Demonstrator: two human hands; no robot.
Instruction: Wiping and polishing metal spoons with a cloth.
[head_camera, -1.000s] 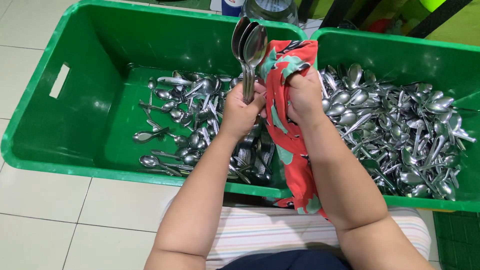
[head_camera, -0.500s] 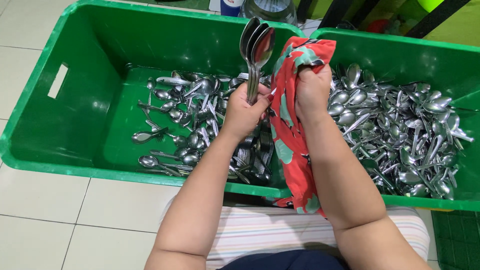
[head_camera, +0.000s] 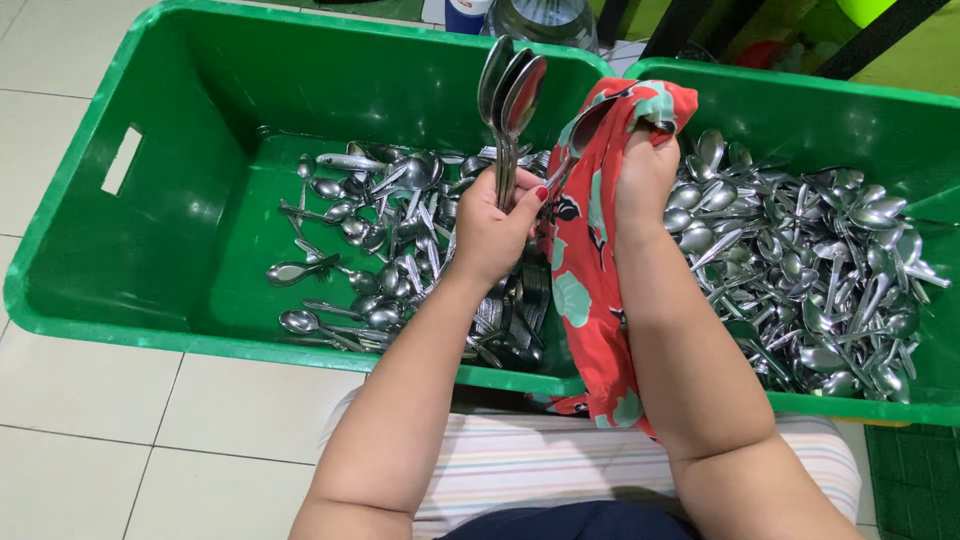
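My left hand (head_camera: 492, 228) grips a bunch of steel spoons (head_camera: 508, 92) by their handles, bowls up, over the left green bin (head_camera: 120, 250). My right hand (head_camera: 643, 176) is closed on a red cloth with green and white patches (head_camera: 585, 270) that hangs down between the two bins. One more spoon (head_camera: 580, 135) pokes out of the cloth, its handle reaching toward my left hand. Several loose spoons (head_camera: 385, 230) lie in the left bin. The right green bin (head_camera: 800, 100) holds a dense heap of spoons (head_camera: 800, 260).
Both bins stand on a pale tiled floor (head_camera: 90, 440). A striped cloth (head_camera: 540, 465) covers my lap below the bins. A clear jug (head_camera: 545, 20) and dark furniture legs (head_camera: 870, 35) stand behind the bins. A green mat (head_camera: 915, 480) lies at the lower right.
My right hand has slid the red cloth up and to the right, uncovering a spoon in it. My left hand and its bunch of spoons shifted slightly right.
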